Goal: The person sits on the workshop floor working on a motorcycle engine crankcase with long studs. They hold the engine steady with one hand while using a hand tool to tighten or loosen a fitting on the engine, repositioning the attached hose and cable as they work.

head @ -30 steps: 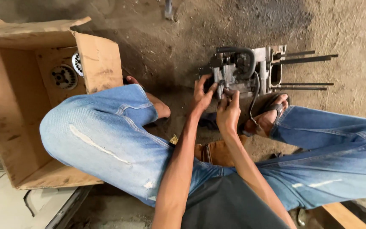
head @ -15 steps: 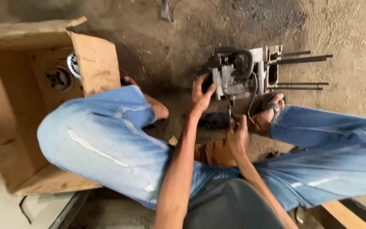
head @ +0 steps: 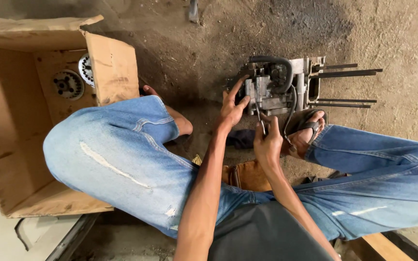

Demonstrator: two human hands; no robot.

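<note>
Right hand (head: 268, 143) withdrawn below engine block (head: 279, 87).

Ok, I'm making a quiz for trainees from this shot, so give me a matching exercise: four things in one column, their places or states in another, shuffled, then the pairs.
Things:
1. left hand
2. right hand
3. cardboard box
4. rods

Places or states:
A. sticking out of the engine block's far side from the hands
B. open, beside the bent knee, round metal parts inside
C. fingers on the engine block's edge
D. gripping a thin metal tool below the engine block

Pairs: 1-C, 2-D, 3-B, 4-A
</note>
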